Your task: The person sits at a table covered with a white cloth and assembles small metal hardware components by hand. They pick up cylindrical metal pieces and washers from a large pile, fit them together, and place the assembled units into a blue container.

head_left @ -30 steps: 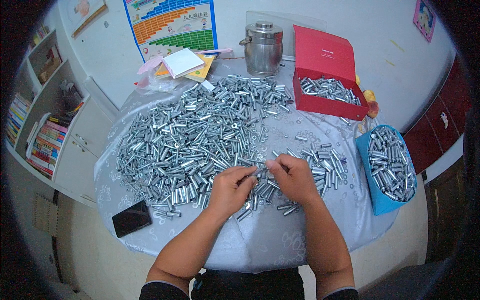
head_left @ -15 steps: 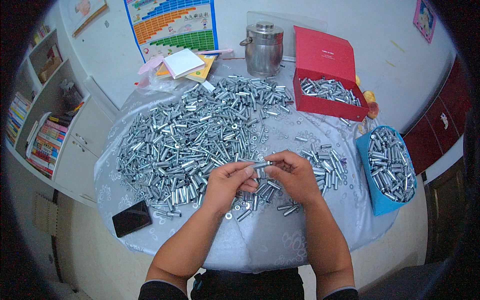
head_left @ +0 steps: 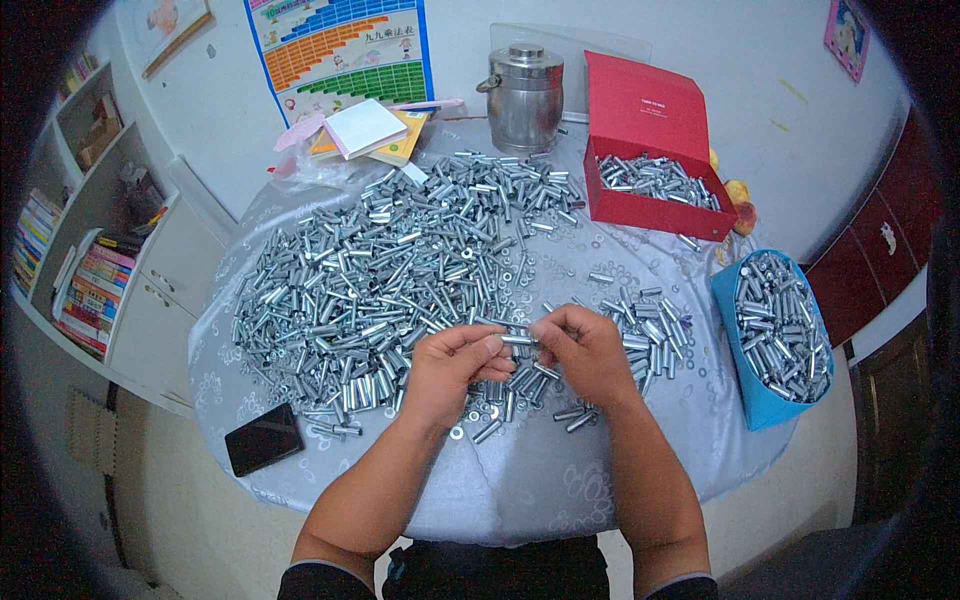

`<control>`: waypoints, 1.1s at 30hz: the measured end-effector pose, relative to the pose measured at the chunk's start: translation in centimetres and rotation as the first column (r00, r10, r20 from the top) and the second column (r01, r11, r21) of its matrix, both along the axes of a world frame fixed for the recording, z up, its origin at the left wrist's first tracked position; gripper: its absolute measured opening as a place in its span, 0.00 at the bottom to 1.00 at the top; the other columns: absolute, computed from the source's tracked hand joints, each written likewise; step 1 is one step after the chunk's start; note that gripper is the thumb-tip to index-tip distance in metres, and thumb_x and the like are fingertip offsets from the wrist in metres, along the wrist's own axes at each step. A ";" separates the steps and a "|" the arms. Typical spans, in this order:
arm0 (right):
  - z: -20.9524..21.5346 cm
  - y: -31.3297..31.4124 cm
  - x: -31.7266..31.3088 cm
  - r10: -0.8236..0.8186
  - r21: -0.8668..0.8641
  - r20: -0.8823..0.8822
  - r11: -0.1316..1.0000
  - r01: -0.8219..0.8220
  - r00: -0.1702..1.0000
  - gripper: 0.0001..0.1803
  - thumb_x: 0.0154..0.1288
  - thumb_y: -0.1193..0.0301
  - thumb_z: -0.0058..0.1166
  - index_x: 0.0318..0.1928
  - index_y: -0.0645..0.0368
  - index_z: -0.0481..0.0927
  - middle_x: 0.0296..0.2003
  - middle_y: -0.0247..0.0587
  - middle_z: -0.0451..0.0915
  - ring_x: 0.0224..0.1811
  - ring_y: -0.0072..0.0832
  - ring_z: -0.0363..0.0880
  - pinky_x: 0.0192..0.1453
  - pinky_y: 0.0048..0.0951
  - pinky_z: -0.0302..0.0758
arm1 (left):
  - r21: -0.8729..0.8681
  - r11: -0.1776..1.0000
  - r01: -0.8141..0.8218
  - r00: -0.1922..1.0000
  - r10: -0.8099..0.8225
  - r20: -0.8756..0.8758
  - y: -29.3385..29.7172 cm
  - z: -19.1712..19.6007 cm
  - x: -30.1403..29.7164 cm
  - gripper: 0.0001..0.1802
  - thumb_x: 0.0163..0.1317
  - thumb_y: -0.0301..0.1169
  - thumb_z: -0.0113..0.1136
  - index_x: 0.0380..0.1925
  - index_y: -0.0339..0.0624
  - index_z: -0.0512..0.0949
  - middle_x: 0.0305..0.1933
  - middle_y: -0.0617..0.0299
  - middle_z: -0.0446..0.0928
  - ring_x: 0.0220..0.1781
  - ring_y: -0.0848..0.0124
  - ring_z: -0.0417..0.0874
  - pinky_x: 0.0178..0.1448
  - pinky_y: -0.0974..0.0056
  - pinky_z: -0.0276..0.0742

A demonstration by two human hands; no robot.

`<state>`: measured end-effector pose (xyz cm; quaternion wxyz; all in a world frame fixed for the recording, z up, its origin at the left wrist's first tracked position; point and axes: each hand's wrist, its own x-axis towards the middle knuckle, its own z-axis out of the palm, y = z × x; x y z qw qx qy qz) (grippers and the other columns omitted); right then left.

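In front of me, my left hand (head_left: 452, 368) is closed, its thumb and fingers pinching a shiny metal sleeve (head_left: 517, 340) that lies level between both hands. A thinner metal rod shows just above the sleeve; whether the two are joined I cannot tell. My right hand (head_left: 588, 352) is closed at the sleeve's right end, thumb and forefinger pressed together, and what sits between those fingertips is mostly hidden. Under and beyond my hands spreads a large heap of metal sleeves and bolts (head_left: 370, 270). Loose washers (head_left: 456, 433) lie near my left wrist.
On the right stand a blue container (head_left: 745, 350) and an open red box (head_left: 650, 215), both holding metal sleeves. A black phone (head_left: 264, 440) lies at the left edge of the cloth-covered table (head_left: 460, 500). A metal canister (head_left: 526, 100) and a notepad (head_left: 366, 128) are at the back.
My right hand has shifted slightly, its fingers drawing back and curling more at the right end of the metal sleeve. More of the sleeve shows between my hands. The left hand keeps its pinch.
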<state>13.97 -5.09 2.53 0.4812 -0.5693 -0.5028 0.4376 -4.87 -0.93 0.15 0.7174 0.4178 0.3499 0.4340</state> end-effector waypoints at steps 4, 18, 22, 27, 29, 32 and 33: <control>-1.1 0.1 0.0 0.054 0.169 -0.106 0.985 -0.035 0.993 0.09 0.63 0.72 0.62 0.40 0.64 0.80 0.29 0.35 0.81 0.29 0.18 0.78 0.33 0.20 0.74 | -0.015 1.000 -0.024 0.998 0.025 0.051 0.0 0.1 0.0 0.11 0.64 0.23 0.58 0.44 0.30 0.80 0.35 0.53 0.83 0.30 0.69 0.85 0.35 0.68 0.85; 0.5 -2.8 0.8 -0.068 0.348 -0.065 0.933 0.087 0.996 0.08 0.59 0.82 0.60 0.40 0.64 0.80 0.37 0.38 0.78 0.37 0.21 0.78 0.41 0.22 0.76 | 0.157 0.986 0.062 0.996 -0.050 -0.074 -2.6 2.1 1.6 0.12 0.65 0.20 0.57 0.48 0.29 0.78 0.41 0.50 0.83 0.38 0.67 0.86 0.44 0.68 0.84; 1.4 -5.4 2.0 -0.173 0.336 -0.095 0.921 0.196 0.980 0.09 0.57 0.81 0.62 0.40 0.64 0.81 0.38 0.37 0.78 0.39 0.22 0.78 0.43 0.22 0.75 | 0.097 0.977 0.191 0.981 -0.188 -0.039 -2.8 2.8 3.4 0.14 0.65 0.24 0.57 0.49 0.29 0.78 0.39 0.50 0.83 0.36 0.66 0.86 0.41 0.66 0.85; 0.3 -8.6 4.6 -0.276 0.148 -0.269 0.935 0.323 0.923 0.09 0.62 0.82 0.58 0.44 0.66 0.79 0.33 0.39 0.81 0.36 0.22 0.81 0.42 0.23 0.78 | 0.144 0.951 0.274 0.962 -0.273 -0.027 -3.8 2.8 7.2 0.14 0.65 0.24 0.58 0.49 0.29 0.78 0.40 0.51 0.83 0.37 0.65 0.86 0.42 0.64 0.85; -0.4 -10.0 5.6 -0.343 0.171 -0.263 0.903 0.394 0.902 0.09 0.63 0.82 0.57 0.44 0.67 0.79 0.34 0.39 0.81 0.36 0.23 0.81 0.42 0.24 0.78 | 0.172 0.928 0.331 0.943 -0.333 -0.016 -4.4 2.7 8.8 0.13 0.66 0.25 0.58 0.48 0.29 0.78 0.40 0.51 0.83 0.39 0.65 0.87 0.43 0.64 0.86; -1.3 -11.6 7.0 -0.410 0.311 -0.234 0.828 0.467 0.882 0.09 0.63 0.83 0.56 0.44 0.67 0.78 0.35 0.40 0.81 0.37 0.23 0.81 0.42 0.24 0.78 | 0.071 0.925 0.374 0.927 -0.371 -0.056 -5.5 3.9 11.1 0.13 0.65 0.24 0.59 0.47 0.28 0.79 0.39 0.51 0.83 0.37 0.65 0.86 0.42 0.64 0.85; -1.3 -12.1 7.4 -0.426 0.373 -0.221 0.794 0.479 0.877 0.09 0.63 0.83 0.56 0.45 0.68 0.78 0.36 0.40 0.81 0.37 0.23 0.81 0.42 0.25 0.78 | 0.103 0.916 0.389 0.921 -0.386 -0.046 -5.7 3.8 11.9 0.12 0.65 0.24 0.59 0.46 0.28 0.79 0.39 0.51 0.83 0.37 0.65 0.86 0.42 0.64 0.85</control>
